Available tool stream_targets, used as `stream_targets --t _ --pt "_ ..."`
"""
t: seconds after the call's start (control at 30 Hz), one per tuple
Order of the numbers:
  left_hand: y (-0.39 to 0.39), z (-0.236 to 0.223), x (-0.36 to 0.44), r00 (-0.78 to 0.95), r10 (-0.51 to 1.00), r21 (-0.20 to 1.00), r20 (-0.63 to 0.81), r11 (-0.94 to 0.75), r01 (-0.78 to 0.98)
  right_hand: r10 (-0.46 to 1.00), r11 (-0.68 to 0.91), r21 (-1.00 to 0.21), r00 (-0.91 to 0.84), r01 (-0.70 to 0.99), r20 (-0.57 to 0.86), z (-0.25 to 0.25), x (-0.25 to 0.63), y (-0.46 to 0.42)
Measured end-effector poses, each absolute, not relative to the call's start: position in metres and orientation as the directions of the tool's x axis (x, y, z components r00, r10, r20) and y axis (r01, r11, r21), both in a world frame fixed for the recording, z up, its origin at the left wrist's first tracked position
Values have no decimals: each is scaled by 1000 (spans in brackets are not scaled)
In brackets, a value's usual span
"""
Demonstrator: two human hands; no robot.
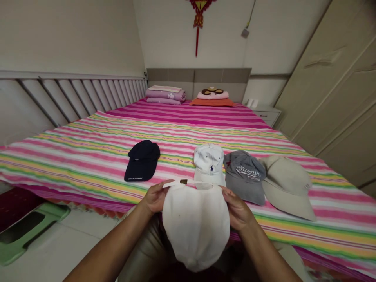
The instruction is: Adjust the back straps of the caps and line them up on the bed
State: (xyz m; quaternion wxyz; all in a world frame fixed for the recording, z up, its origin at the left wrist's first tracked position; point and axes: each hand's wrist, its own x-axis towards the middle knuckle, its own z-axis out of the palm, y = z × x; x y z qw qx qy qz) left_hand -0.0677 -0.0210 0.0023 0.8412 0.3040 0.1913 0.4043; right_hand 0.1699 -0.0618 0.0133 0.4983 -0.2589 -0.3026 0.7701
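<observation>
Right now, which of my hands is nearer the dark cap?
Left. Your left hand is just short of the dark cap; your right hand is farther, across the held white cap.

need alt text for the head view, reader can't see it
A person's left hand and right hand hold a white cap between them, beside a striped bedcover. On it lie a dark cap at left and, toward the right, a pale logo cap, a gray cap and a beige cap.

The white cap (196, 227) you hold hides part of the near edge of the bed (102, 156). You can't read the lettering (135, 178) on the navy cap (143, 158). The green stool (48, 215), left, and red ornament (199, 18), far, are cut off.
</observation>
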Motion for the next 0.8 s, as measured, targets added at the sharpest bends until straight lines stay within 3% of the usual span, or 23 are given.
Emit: stream_targets --t 0.17,0.37,0.6,0.8 --pt "-40 -27 -70 543 838 564 -57 476 -675 949 -313 -639 -257 -702 -183 2 167 -54" --pt "-45 -25 -64 460 886 566 -53 406 -718 876 -480 -576 -391 -662 -282 -5 159 -47" --pt "-31 -26 -72 407 909 573 -96 384 -724 838 -499 -647 -511 -577 -190 -23 160 -43" --pt "-32 -39 -73 420 893 527 -163 439 -727 783 -540 -633 -608 -555 -134 -36 160 -50"
